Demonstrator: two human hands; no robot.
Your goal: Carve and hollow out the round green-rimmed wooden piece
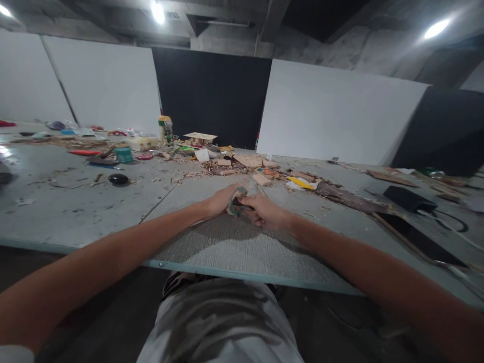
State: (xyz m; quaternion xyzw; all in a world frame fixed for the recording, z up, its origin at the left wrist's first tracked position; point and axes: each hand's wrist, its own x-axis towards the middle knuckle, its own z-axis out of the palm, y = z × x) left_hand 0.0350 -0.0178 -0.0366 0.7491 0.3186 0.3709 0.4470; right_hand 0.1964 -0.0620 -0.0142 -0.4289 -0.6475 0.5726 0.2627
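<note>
Looks like shaping: your left hand (222, 200) holds the teal-edged curved piece (232, 205) over the worktop (212, 254); your right hand (267, 212) grips a slim blurred tool (247, 206). Next stroke calls for steady support.

Overhead: beamed grey concrete ceiling (363, 48) | Light: glaring white oval lamp (158, 12) left of centre, similar lamp (437, 28) at upper right | Backdrop, left to right: flat white panels (102, 85), black panel (212, 96), wide white panel (333, 111), dark panel (449, 133) | Furniture: long pale-grey surface (56, 201), teal front edge | Below: dark, shadowed floor (113, 322)
</note>
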